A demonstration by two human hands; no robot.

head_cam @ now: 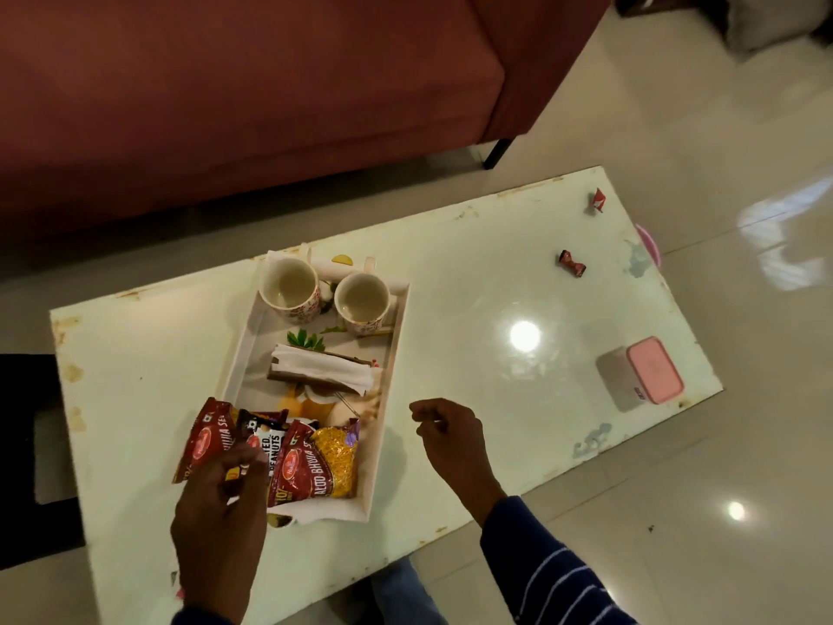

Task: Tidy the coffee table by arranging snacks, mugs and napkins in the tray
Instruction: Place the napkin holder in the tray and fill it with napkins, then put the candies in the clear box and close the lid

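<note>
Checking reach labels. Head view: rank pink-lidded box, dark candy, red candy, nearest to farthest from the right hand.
From the right hand:
1. Pink-lidded box, toward the table's right end, near edge.
2. Dark wrapped candy, farther back on the right half.
3. Red wrapped candy, by the far right corner.

bare tabletop (473,354) open beyond the right hand (444,428), 2 wrapped sweets (571,263) and pink box (642,374) farther out, tray wall (391,376) just leftward

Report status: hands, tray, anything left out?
Left hand over snack packets, grip unclear; right hand loosely curled, empty. Tray holds mugs, napkins. Two candies, pink box outside.
</note>
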